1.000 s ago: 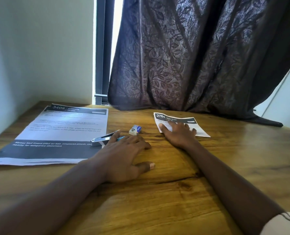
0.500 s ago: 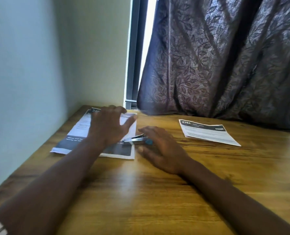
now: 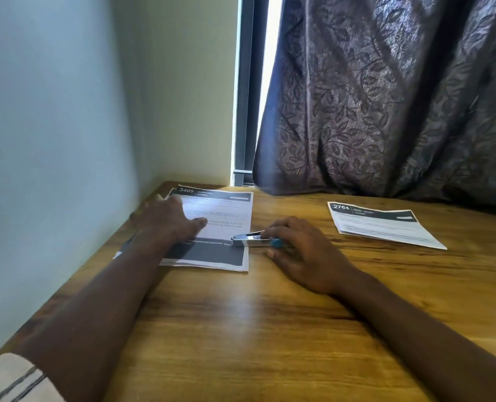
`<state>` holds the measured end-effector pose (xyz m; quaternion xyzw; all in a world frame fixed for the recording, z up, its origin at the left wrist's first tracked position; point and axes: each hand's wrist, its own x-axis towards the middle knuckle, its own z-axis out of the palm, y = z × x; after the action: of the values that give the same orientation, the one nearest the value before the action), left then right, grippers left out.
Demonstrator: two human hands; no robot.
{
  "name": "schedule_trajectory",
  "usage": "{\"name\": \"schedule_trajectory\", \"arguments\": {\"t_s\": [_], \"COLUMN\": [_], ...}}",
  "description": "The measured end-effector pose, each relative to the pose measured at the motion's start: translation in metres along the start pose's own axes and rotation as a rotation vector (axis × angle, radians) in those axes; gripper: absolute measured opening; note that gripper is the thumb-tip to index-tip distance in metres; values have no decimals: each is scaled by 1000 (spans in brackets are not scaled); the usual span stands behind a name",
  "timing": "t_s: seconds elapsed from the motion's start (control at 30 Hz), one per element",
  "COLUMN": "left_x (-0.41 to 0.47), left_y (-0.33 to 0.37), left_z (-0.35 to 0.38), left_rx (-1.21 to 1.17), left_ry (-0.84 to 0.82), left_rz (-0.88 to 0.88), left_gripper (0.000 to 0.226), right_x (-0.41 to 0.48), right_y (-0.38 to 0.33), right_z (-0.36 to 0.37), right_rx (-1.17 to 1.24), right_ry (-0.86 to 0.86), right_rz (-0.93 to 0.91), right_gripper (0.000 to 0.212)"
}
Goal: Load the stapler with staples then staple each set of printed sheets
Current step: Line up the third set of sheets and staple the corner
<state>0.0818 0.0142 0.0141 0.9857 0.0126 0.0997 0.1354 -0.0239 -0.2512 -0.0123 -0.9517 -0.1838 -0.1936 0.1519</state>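
1. The left hand (image 3: 168,223) lies flat on the paper set marked 3409 (image 3: 226,204). Its fingers are straight. It holds nothing and only presses the paper down.
2. This paper lies at the far left of the wooden table (image 3: 255,329), close to the wall (image 3: 52,140).
3. The right hand (image 3: 307,253) grips the stapler (image 3: 247,240). Its fingers curl over the back end, and the thumb sits on the near side.
4. The stapler is silver with a bit of blue. It rests low on the table, and its front tip lies over the right edge of the 3409 paper.
5. The paper set marked 2764 (image 3: 383,227) lies flat on the right side of the table, well apart from both hands.
6. A dark curtain (image 3: 386,97) with leaf shapes hangs behind the table. A thin bright strip of window (image 3: 268,82) shows beside it.
7. A striped sleeve (image 3: 12,381) shows at the bottom left corner.
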Motion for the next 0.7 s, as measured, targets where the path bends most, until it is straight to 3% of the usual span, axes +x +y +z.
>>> {"name": "schedule_trajectory", "arguments": {"t_s": [0.23, 0.43, 0.7], "left_x": [13, 12, 16], "left_y": [-10, -7, -21], "left_z": [3, -2, -5], "left_rx": [-269, -396, -892], "left_ry": [120, 112, 140], "left_rz": [-51, -70, -243], "left_gripper": [60, 52, 40], "right_x": [1, -1, -3], "right_y": [4, 4, 2], "right_z": [1, 2, 1], "right_rx": [8, 14, 25], "right_ry": [-2, -13, -17], "right_rz": [16, 45, 73], "right_gripper": [40, 41, 45]}}
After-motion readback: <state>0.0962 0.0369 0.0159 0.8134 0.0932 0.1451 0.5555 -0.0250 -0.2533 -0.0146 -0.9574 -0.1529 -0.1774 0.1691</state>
